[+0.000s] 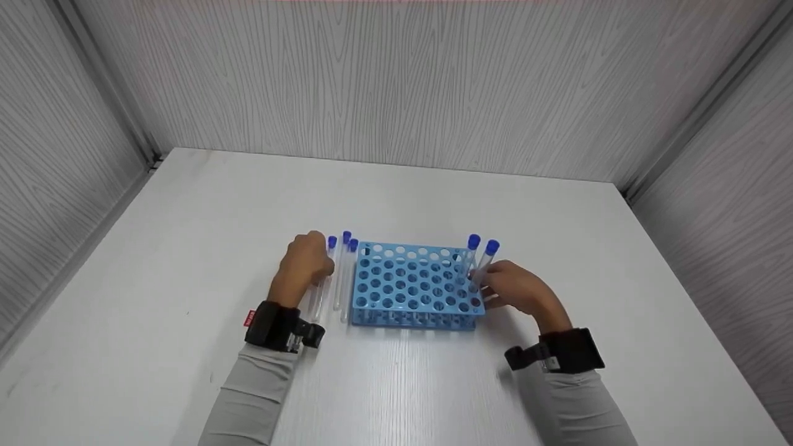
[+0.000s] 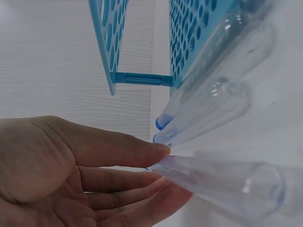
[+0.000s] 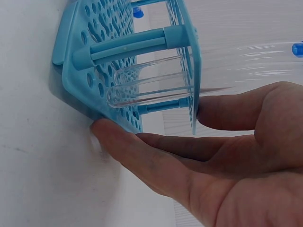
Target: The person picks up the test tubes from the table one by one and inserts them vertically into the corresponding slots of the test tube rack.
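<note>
The left hand (image 1: 305,263) pinches a tube (image 2: 222,182) left of the rack (image 1: 419,282), thumb against fingers, seemingly suiting its slimness. The right hand (image 1: 517,288) holds the rack's right end, likely for steadiness; two tubes (image 1: 469,255) stand there, holes supporting them. More tubes (image 1: 346,282) lie just left of the rack.

This looks to me like a small lab-style booth: grey wood-grain walls (image 1: 396,80) close in a plain white table (image 1: 421,396), and a blue rack (image 1: 419,283) with blue-capped test tubes (image 1: 341,272) gives the lab air. Whether it's a working lab, I can't tell.
</note>
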`<action>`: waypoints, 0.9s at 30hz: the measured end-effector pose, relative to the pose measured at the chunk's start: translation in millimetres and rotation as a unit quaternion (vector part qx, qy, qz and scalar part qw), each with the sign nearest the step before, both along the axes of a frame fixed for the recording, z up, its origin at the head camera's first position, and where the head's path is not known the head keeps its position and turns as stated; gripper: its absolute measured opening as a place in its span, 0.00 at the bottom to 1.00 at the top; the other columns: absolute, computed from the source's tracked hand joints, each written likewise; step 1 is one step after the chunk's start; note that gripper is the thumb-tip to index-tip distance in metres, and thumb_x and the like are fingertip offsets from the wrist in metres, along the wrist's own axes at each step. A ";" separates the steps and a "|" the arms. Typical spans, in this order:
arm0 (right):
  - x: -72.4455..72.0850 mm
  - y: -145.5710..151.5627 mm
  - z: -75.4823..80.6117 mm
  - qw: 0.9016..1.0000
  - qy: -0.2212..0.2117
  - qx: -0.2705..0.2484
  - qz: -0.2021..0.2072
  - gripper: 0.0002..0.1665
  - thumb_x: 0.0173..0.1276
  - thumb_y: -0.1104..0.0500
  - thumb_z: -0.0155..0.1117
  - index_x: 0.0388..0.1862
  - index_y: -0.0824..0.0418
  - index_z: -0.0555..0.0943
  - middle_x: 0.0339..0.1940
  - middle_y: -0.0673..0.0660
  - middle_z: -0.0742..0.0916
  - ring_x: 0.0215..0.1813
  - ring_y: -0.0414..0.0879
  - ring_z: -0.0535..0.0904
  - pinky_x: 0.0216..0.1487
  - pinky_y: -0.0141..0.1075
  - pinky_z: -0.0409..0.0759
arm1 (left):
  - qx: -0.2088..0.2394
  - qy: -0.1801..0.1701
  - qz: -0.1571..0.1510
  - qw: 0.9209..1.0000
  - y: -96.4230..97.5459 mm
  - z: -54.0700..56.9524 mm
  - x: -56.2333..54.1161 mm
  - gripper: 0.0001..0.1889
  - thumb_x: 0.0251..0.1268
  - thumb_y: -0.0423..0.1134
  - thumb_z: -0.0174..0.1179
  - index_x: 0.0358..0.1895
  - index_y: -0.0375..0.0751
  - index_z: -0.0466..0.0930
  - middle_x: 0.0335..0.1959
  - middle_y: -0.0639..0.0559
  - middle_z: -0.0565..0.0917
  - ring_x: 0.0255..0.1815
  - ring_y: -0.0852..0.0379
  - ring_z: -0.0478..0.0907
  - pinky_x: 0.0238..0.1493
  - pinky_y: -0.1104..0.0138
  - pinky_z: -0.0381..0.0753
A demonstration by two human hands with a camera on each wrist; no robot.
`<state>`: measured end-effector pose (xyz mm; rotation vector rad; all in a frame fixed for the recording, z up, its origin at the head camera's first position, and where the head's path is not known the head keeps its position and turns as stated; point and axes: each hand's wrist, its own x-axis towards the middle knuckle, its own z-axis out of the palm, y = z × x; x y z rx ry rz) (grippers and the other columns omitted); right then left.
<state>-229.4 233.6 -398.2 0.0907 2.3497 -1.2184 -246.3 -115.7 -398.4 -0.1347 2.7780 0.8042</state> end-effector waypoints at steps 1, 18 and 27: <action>0.2 0.2 0.4 1.000 0.000 -0.002 0.000 0.23 0.76 0.58 0.52 0.61 0.72 0.77 0.49 0.63 0.84 0.53 0.55 0.82 0.56 0.45 0.84 | -0.001 0.002 -0.001 1.000 0.3 0.4 0.0 0.21 0.63 0.29 0.61 0.59 0.24 0.76 0.47 0.33 0.83 0.41 0.45 0.80 0.31 0.64 0.79; -0.3 0.0 -0.5 1.000 0.003 0.013 -0.002 0.22 0.77 0.57 0.52 0.61 0.70 0.78 0.50 0.63 0.83 0.53 0.54 0.81 0.57 0.45 0.83 | 0.009 0.032 -0.013 0.999 1.7 9.7 3.9 0.12 0.63 0.30 0.60 0.48 0.28 0.81 0.38 0.39 0.83 0.35 0.49 0.78 0.32 0.64 0.77; -0.8 -0.2 0.2 1.000 0.003 0.015 0.002 0.22 0.77 0.55 0.52 0.59 0.70 0.79 0.49 0.62 0.84 0.52 0.54 0.82 0.56 0.44 0.84 | 0.030 0.033 -0.011 0.999 5.1 18.3 8.2 0.21 0.66 0.31 0.59 0.61 0.27 0.77 0.59 0.31 0.80 0.54 0.40 0.80 0.58 0.50 0.81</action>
